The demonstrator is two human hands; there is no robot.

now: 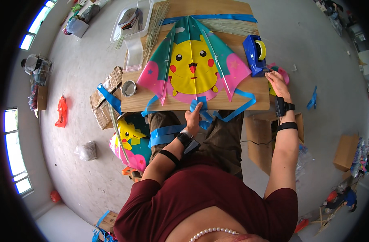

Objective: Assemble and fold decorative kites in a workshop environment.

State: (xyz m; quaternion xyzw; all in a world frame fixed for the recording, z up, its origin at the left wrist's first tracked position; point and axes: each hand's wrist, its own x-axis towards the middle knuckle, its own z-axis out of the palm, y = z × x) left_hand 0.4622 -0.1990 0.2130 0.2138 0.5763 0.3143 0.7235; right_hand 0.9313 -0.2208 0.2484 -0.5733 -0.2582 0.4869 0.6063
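From up here I see the kite, a bright sheet with a yellow cartoon face, lying flat on the wooden worktop, its tail end at the near edge. My left hand is at that edge, its grip closed in a pinch on the blue ribbon tails where they meet the kite's lower tip. My right hand reaches to the right edge beside the blue tape dispenser, fingers extended toward its front; whether a strip of tape is between them I cannot tell, since the fingertips are too small to read. The main risk I judge is the ribbon slipping sideways if the left pinch eases while the right hand pulls, so any join would sit crooked. A hard tug could also drag the dispenser, which sits near the worktop's edge, off onto the floor. Loose blue ribbon trails over my lap and could snag a wrist strap. The thin sticks at the far edge and the small round tin at the left lie well apart from both hands, so I count them safe.
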